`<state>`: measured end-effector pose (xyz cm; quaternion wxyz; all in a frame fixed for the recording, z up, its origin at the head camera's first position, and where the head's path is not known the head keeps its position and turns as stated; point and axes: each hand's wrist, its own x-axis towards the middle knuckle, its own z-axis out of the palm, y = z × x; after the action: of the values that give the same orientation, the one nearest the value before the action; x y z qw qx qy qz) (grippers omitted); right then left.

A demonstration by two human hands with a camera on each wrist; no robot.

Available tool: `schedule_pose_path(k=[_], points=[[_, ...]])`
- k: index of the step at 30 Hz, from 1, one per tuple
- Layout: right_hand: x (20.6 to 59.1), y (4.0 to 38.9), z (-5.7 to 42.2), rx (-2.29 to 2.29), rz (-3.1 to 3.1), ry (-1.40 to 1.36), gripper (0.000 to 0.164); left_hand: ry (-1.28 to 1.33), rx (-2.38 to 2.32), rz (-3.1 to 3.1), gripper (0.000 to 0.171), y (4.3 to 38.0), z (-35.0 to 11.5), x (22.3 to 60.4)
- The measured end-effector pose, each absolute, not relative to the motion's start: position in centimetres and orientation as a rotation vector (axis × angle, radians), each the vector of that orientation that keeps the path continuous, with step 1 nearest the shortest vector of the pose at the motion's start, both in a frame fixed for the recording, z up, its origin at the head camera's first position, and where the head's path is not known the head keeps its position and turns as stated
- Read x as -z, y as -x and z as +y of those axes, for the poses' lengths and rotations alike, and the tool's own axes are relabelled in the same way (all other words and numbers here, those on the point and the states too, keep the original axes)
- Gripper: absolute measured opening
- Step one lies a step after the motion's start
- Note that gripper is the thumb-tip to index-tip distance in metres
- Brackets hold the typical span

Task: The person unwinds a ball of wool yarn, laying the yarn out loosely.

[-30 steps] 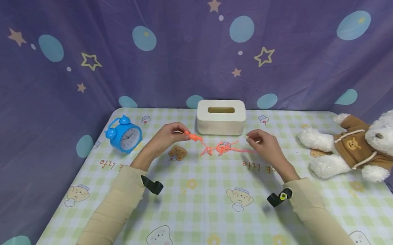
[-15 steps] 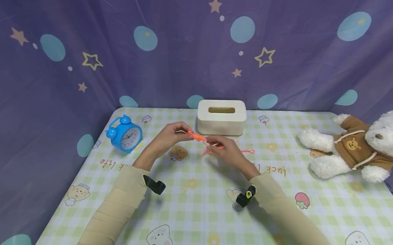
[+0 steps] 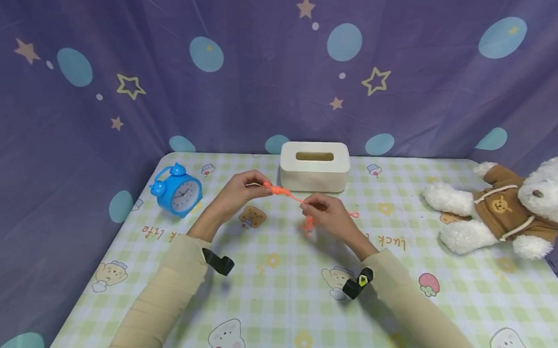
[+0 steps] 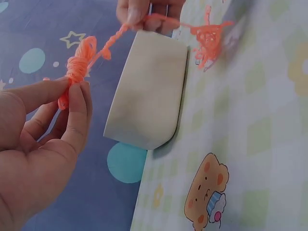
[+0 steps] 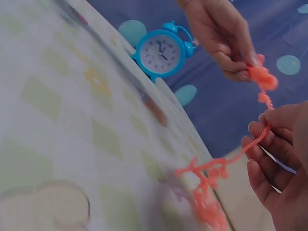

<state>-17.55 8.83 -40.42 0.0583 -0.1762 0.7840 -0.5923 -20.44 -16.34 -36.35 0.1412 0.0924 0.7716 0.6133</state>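
Observation:
My left hand [image 3: 244,190] pinches a wound bundle of orange cord [image 4: 77,69] between thumb and fingertips, held above the table. From the bundle a knotted strand stretches across to my right hand [image 3: 328,213], which pinches it between thumb and fingers. Past the right hand the cord hangs down to a loose tangle [image 5: 208,202], close over the tablecloth in the right wrist view. A small loop at the cord's far end [image 3: 354,214] shows beyond the right hand in the head view. The wound part has several turns round its middle and a loop on top.
A cream tissue box [image 3: 314,174] stands just behind the hands. To the left is a blue alarm clock [image 3: 177,193]. A white teddy bear in a brown hoodie [image 3: 516,207] lies at the right. The table has a checked cloth [image 3: 274,293]; a purple curtain [image 3: 263,100] hangs behind.
My right hand came left to the cord beside the bundle, took hold of it, then drew slightly right, lifting the tangle. My left hand has kept its pinch on the bundle.

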Motion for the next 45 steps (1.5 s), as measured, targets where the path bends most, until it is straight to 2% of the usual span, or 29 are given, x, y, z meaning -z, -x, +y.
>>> schedule_pose_path(k=[7,15,20,38,45], points=[[39.4,16.7,12.4,1.823,2.479,0.515,0.019,-0.204,-1.781,2.250,0.020,20.5,-16.8,36.5],[41.5,18.0,17.6,1.955,2.585,0.369,0.024,-0.176,-1.791,2.246,0.023,20.7,-17.4,36.8],[41.6,17.7,19.7,1.972,2.652,0.288,0.028,-0.172,-1.797,2.252,0.022,20.8,-17.5,36.9],[39.9,15.9,23.1,2.044,2.766,0.058,0.029,-0.162,-1.794,2.270,0.023,20.8,-17.9,37.1],[40.6,16.3,24.6,2.188,2.781,-0.015,0.028,-0.169,-1.802,2.264,0.023,20.8,-18.2,37.2]])
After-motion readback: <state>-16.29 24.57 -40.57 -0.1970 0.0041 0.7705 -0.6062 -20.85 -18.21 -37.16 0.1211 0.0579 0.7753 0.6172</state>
